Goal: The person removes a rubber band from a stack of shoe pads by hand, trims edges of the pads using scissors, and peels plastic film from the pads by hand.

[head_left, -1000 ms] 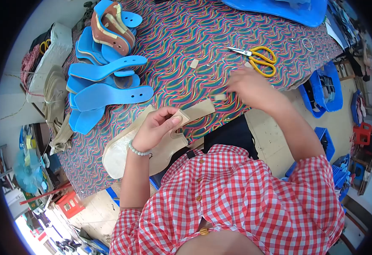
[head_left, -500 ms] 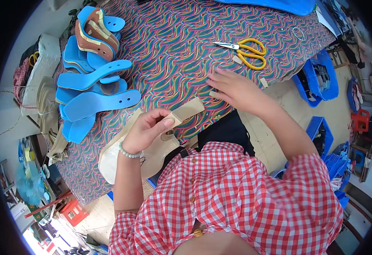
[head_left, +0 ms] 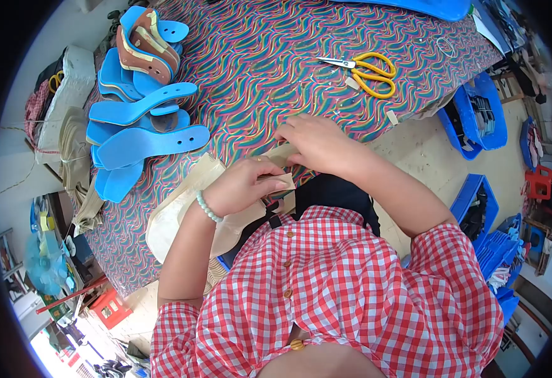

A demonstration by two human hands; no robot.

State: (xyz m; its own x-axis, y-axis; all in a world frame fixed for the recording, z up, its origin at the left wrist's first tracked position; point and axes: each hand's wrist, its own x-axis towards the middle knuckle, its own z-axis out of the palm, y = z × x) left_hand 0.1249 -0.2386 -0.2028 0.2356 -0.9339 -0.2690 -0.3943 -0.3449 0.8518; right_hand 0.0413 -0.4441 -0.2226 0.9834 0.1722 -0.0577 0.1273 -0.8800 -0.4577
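Observation:
My left hand (head_left: 241,186) pinches a small flat beige piece (head_left: 283,181) between thumb and fingers, above a large beige sheet (head_left: 178,217) on the patterned table. A beige strip (head_left: 280,153) runs up from beside my left fingers. My right hand (head_left: 317,143) is curled around the far end of this strip, with part of it hidden under the palm. Yellow-handled scissors (head_left: 367,70) lie slightly open beyond my right hand, beside a small beige scrap (head_left: 352,83).
Blue insoles (head_left: 153,146) are piled at the table's left, with brown ones (head_left: 147,53) on top farther back. Another scrap (head_left: 392,117) lies near the right table edge. Blue bins (head_left: 477,120) stand on the floor at right. A blue tray (head_left: 427,6) is at the far edge.
My right hand has moved left and toward me, from spread fingers over the table to the strip. My left hand has shifted slightly right with the beige piece, and the hands are now close together.

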